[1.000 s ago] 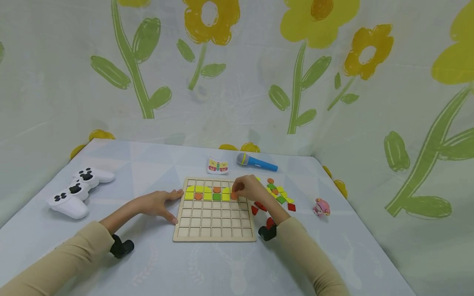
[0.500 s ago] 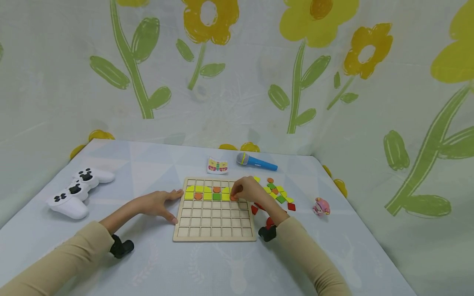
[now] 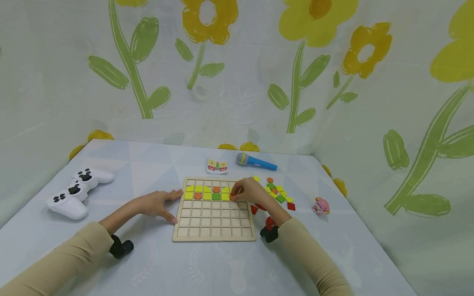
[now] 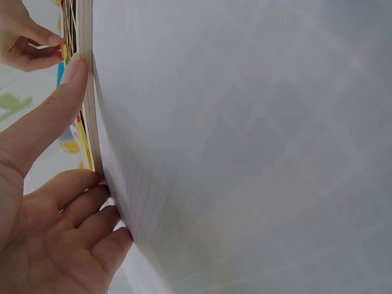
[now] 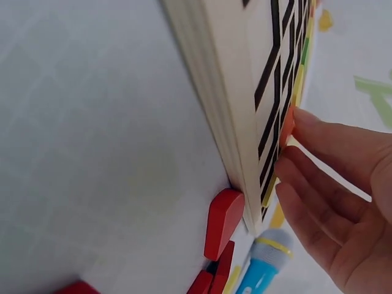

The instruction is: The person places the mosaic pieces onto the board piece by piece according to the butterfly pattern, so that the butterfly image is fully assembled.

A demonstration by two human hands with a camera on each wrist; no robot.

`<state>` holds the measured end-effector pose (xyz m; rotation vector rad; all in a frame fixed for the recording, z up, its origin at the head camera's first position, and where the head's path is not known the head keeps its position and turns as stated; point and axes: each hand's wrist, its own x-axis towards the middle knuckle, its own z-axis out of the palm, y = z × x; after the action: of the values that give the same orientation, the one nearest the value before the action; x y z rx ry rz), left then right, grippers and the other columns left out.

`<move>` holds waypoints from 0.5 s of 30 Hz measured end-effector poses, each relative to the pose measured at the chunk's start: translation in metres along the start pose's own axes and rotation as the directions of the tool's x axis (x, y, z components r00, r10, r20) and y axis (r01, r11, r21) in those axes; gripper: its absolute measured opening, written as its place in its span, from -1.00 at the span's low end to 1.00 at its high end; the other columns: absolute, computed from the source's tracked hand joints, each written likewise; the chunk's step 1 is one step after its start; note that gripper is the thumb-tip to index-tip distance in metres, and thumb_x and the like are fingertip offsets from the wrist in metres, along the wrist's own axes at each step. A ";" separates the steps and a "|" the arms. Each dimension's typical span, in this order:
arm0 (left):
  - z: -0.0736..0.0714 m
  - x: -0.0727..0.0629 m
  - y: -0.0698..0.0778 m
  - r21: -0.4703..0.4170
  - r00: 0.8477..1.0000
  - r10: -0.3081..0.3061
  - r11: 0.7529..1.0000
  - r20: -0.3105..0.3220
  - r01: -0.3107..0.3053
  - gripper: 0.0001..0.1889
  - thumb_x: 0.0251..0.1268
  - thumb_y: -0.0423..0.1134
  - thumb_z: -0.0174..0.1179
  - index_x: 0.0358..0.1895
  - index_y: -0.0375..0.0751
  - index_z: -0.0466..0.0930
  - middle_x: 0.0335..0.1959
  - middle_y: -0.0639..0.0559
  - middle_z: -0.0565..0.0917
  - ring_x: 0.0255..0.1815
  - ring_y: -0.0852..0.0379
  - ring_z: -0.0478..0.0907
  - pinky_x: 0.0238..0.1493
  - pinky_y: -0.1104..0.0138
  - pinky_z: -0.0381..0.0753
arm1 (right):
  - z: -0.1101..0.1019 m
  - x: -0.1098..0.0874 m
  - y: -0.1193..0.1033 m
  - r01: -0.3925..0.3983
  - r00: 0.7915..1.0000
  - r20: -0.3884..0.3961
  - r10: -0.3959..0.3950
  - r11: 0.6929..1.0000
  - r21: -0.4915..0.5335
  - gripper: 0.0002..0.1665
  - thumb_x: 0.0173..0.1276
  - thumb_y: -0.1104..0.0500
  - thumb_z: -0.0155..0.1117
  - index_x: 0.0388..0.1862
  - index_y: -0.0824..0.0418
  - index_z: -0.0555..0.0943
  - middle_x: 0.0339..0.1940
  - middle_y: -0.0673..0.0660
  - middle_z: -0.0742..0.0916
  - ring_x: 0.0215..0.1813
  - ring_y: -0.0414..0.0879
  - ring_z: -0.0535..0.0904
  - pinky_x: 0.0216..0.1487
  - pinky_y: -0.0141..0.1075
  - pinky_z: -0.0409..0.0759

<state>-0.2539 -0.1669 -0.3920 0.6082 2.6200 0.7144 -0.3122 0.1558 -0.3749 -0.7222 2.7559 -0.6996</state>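
Note:
A wooden grid board (image 3: pixel 211 224) lies flat on the table, with yellow, orange and green tiles filling cells in its upper rows. My right hand (image 3: pixel 252 195) pinches an orange round tile (image 5: pixel 287 127) between thumb and fingers, down at a cell in the right part of the second filled row. At the board's left side, my left hand (image 3: pixel 153 203) is spread. In the left wrist view its thumb (image 4: pixel 61 101) touches the board's edge, and the other fingers rest against the side lower down.
Loose green tiles (image 3: pixel 280 199), yellow ones and red pieces (image 3: pixel 291 206) lie right of the board. Behind it are a butterfly pattern card (image 3: pixel 217 166) and a toy microphone (image 3: pixel 257 161). A white game controller (image 3: pixel 70 193) lies left, a pink figurine (image 3: pixel 321 206) right.
My right hand has lowered the orange round tile from tilted above the board to down at its cell. The left hand stays in place at the board's edge.

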 end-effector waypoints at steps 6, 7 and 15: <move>0.001 0.001 -0.001 -0.009 1.000 0.003 1.000 0.000 -0.003 0.11 -0.14 0.06 0.52 0.45 -0.40 0.11 0.44 -0.42 0.10 0.46 -0.36 0.00 0.34 -0.17 0.09 | 0.002 0.002 0.001 0.013 1.000 -0.006 -0.013 1.000 -0.011 -0.94 0.22 0.23 0.42 -0.31 0.14 0.73 -0.43 -0.06 0.68 -0.33 -0.15 0.54 -0.21 -0.39 0.57; 0.001 0.000 -0.001 -0.008 1.000 0.003 1.000 0.001 -0.003 0.11 -0.14 0.06 0.51 0.45 -0.40 0.11 0.44 -0.43 0.10 0.46 -0.37 0.00 0.34 -0.18 0.09 | 0.002 0.002 0.001 0.017 1.000 -0.005 -0.017 1.000 -0.012 -0.95 0.22 0.22 0.43 -0.32 0.14 0.73 -0.44 -0.06 0.68 -0.34 -0.15 0.54 -0.22 -0.39 0.56; 0.002 0.001 -0.001 -0.010 1.000 0.012 1.000 0.003 -0.012 0.11 -0.14 0.06 0.51 0.45 -0.41 0.12 0.45 -0.43 0.09 0.46 -0.37 0.00 0.34 -0.19 0.08 | -0.013 -0.007 0.008 0.046 0.997 -0.058 -0.048 0.998 -0.035 -0.86 0.21 0.25 0.43 -0.23 0.22 0.73 -0.35 0.01 0.73 -0.30 -0.14 0.60 -0.25 -0.36 0.59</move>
<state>-0.2540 -0.1663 -0.3947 0.6219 2.6105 0.7289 -0.3135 0.1704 -0.3673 -0.7880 2.8193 -0.6959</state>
